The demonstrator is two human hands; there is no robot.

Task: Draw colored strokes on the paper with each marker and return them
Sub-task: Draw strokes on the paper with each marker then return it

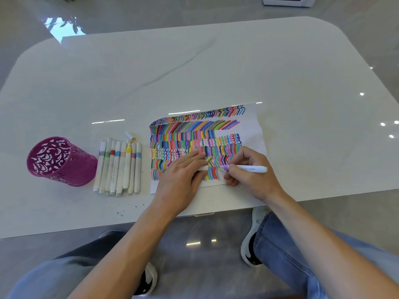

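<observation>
- My right hand (248, 178) pinches the purple marker (251, 168), nib touching the paper (252, 126) in the bottom row; I judge 1 stroke is under way.
- The marker lies nearly level, nib pointing left and tail right.
- My left hand (183, 175) presses the sheet, pinching the white cap (203, 168).
- Next it needs recapping and returning to the marker row (118, 169).

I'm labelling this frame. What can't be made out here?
Head view:
- Strokes on the paper under the left hand: covered by it.
- Most of the white cap: hidden by that hand.
- Print on the purple marker in the right hand: too small.
- White object, top edge: cut off.
</observation>
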